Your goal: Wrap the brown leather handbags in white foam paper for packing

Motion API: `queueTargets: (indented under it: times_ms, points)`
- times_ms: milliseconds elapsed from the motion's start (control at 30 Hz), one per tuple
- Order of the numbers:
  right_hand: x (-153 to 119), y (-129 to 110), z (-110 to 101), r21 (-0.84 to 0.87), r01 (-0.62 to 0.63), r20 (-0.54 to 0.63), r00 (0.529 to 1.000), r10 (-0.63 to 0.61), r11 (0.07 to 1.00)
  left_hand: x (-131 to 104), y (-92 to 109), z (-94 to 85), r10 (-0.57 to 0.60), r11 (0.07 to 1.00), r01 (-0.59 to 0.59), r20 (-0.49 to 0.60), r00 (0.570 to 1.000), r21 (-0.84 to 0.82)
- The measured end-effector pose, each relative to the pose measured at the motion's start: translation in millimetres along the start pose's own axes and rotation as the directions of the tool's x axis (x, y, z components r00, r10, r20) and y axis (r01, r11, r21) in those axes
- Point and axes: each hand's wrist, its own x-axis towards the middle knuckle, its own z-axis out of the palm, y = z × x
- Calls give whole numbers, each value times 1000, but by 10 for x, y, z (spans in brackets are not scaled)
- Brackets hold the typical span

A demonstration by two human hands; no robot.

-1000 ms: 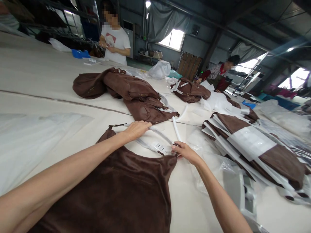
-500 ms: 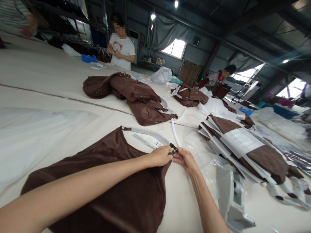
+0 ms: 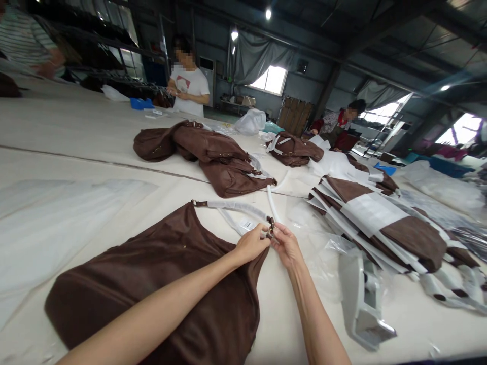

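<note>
A flat brown suede bag (image 3: 167, 284) lies on the cream table (image 3: 57, 147) in front of me. Its strap (image 3: 236, 207), wrapped in white plastic, curves from the left corner to the right corner. At the right corner sits a dark metal buckle (image 3: 271, 225). My left hand (image 3: 251, 244) pinches the bag's corner at that buckle. My right hand (image 3: 285, 244) grips the buckle from the other side. The two hands touch each other there. A small white barcode tag (image 3: 247, 224) lies just behind my left hand.
A pile of brown bags (image 3: 205, 149) lies beyond, with another bag (image 3: 294, 149) farther right. Wrapped brown bags (image 3: 380, 223) are stacked at right beside clear plastic and a grey tool (image 3: 365, 304). Two people stand at the far table edge. A clear plastic sheet (image 3: 49, 213) lies at left.
My left hand slid from the middle of the strap to the right corner and met my right hand at the buckle. The view has shifted slightly, showing more of the bag.
</note>
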Motion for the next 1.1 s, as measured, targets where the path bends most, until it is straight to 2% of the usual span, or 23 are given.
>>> queueTargets:
  times_ms: [133, 233, 400, 500, 633, 733, 800, 867, 900, 967, 1033, 1100]
  points:
    - [-9, 61, 168, 76, 62, -57, 997, -58, 995, 11, -102, 47, 43, 991, -51, -68, 997, -121]
    - [-2, 109, 295, 97, 94, -98, 992, -85, 991, 18, -144, 46, 48, 961, -63, -62, 997, -269]
    - [55, 174, 443, 80, 121, -156, 982, -107, 989, 21, -155, 7, 22, 843, -49, -57, 998, -535]
    - [1, 181, 473, 59, 126, -172, 978, -115, 990, 46, -167, 11, -15, 784, -11, -35, 999, -621]
    - [-362, 167, 358, 4, 140, -182, 974, -137, 990, 70, -215, 32, -76, 737, 49, -11, 997, -675]
    - [-780, 142, 55, -201, 132, -201, 964, -173, 971, 69, -239, 32, -109, 706, 85, 11, 994, -703]
    - [-1019, 94, -248, -390, 117, -247, 942, -226, 914, 67, -232, 25, -127, 692, 110, 30, 991, -713]
    - [-1151, 2, -575, -560, 104, -316, 890, -328, 822, 66, -210, 16, -139, 686, 134, 51, 989, -715]
    - [-1165, -59, -727, -658, 98, -327, 856, -401, 747, 66, -197, 11, -143, 685, 143, 61, 988, -714]
    - [-1093, -197, -971, -840, 80, -270, 796, -542, 536, 61, -177, 3, -141, 684, 148, 69, 988, -715]
    - [-911, -329, -1121, -938, 66, -170, 767, -619, 339, 45, -174, -7, -138, 678, 149, 76, 988, -719]
    - [-675, -431, -1185, -970, 60, -109, 761, -640, 237, 12, -189, -23, -143, 669, 161, 88, 986, -726]
